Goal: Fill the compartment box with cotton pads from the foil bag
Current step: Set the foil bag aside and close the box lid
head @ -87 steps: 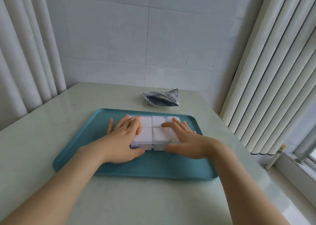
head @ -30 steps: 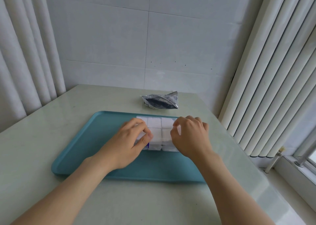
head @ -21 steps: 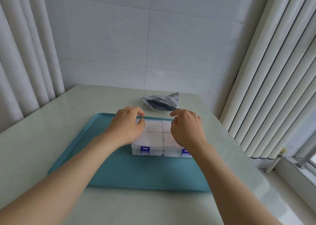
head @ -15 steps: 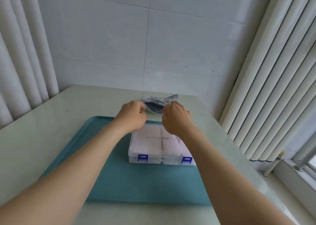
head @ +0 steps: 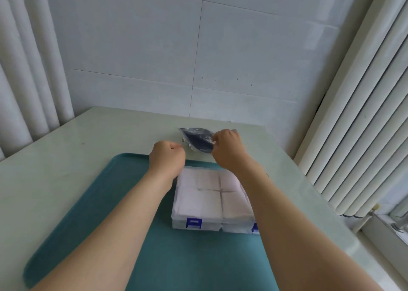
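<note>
Foil bag: on the table, just past the far edge of the tray. Right hand pinches its right end. Left hand is clenched beside its near-left corner; whether it touches the bag cannot be told. Compartment box: on the tray, cotton pads showing. Advice: hold both ends of the bag before lifting.

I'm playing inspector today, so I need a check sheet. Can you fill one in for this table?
Surface: pale table carrying a teal tray.
Job's things: compartment box on the tray, with white cotton pads inside; foil bag beyond the tray.
Clutter: nothing seen.
Hands: right hand pinches the foil bag; left hand is curled beside it, touch unclear.
Cables: nothing seen.
Surroundings: tiled wall, curtain on the left, blinds on the right.
</note>
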